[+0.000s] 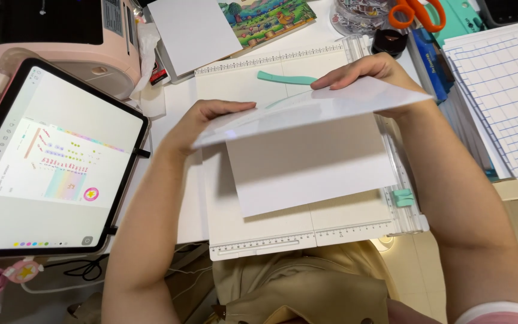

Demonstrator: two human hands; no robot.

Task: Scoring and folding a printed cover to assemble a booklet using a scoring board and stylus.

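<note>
folding white sheet over scoring board | left hand at 9, right hand at 1, each grip pinching an edge | we'd match corners before creasing

A sheet of paper lies on the cutting board. The tablet stands left of it, and the scissors lie behind.

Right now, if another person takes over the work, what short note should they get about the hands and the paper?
Left hand: holds the left edge of the white sheet.
Right hand: holds the sheet's far right edge.
The sheet is folded over, top flap lifted, lower part lying on the scoring board.
Teal tool lies on the board's far side, untouched.
Done: sheet bent over. Left: the flap is not pressed flat.
</note>
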